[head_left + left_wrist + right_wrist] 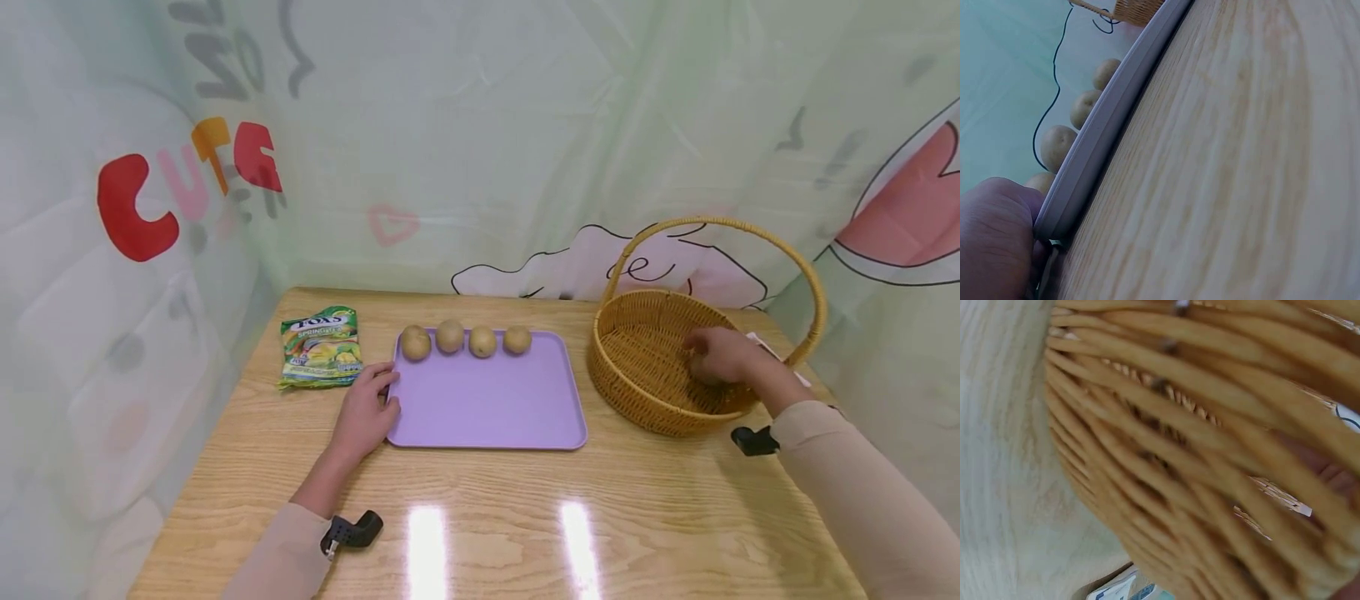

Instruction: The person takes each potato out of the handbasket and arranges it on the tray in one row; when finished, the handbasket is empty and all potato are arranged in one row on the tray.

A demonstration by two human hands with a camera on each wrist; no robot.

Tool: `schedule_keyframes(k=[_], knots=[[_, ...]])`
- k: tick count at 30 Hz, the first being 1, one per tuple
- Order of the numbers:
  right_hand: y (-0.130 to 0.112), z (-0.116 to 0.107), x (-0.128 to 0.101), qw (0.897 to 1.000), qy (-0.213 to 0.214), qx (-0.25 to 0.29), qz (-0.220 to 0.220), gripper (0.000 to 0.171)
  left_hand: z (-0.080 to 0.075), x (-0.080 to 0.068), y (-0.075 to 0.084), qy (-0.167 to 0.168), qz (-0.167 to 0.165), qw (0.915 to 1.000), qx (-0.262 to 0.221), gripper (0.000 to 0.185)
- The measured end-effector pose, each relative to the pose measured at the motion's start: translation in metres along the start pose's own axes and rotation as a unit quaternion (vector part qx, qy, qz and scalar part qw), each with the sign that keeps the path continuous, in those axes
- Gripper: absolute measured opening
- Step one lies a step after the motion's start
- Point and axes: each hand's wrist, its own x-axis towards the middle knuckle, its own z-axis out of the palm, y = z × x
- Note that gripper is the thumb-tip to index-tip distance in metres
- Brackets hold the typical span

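My left hand [367, 412] grips the left edge of a purple tray [487, 408], with the thumb at its rim. Several round tan potatoes [482, 341] stand in a row along the tray's far side. Over on the right, my right hand [720, 354] reaches down into a brown wicker basket [637, 392] with a tall arched handle. Its fingers bend toward the basket floor, and I cannot tell whether they hold anything. Through the weave, part of the right hand [1335, 475] shows in the right wrist view, while the basket wall hides the rest.
A green Fox's candy bag [321, 348] lies left of the tray. Behind the basket's right side, a white packet [780, 358] is partly hidden. The wooden table [495, 508] meets a printed curtain [450, 167] at its back and sides.
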Motion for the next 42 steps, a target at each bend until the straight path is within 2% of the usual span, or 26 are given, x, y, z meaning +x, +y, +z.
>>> schedule_keyframes(k=[12, 21, 29, 35, 42], knots=[[-0.003, 0.007, -0.006, 1.000, 0.021, 0.005, -0.011, 0.044, 0.000, 0.000, -0.001, 0.000, -0.002, 1.0000, -0.002, 0.036], [-0.003, 0.012, -0.007, 0.998, 0.058, -0.006, -0.033, 0.038, 0.000, 0.000, -0.002, 0.000, -0.001, 1.0000, 0.000, 0.036], [-0.005, 0.017, -0.006, 0.997, 0.068, 0.010, -0.037, 0.038, 0.000, 0.000, 0.000, -0.003, -0.003, 1.0000, -0.002, 0.036], [-0.017, 0.013, -0.006, 0.994, 0.094, 0.025, -0.053, 0.033, 0.001, 0.000, -0.001, 0.000, 0.000, 1.0000, -0.002, 0.036], [-0.041, 0.000, -0.006, 0.993, 0.095, 0.045, -0.055, 0.033, 0.002, 0.001, -0.002, 0.003, 0.002, 1.0000, 0.000, 0.036]])
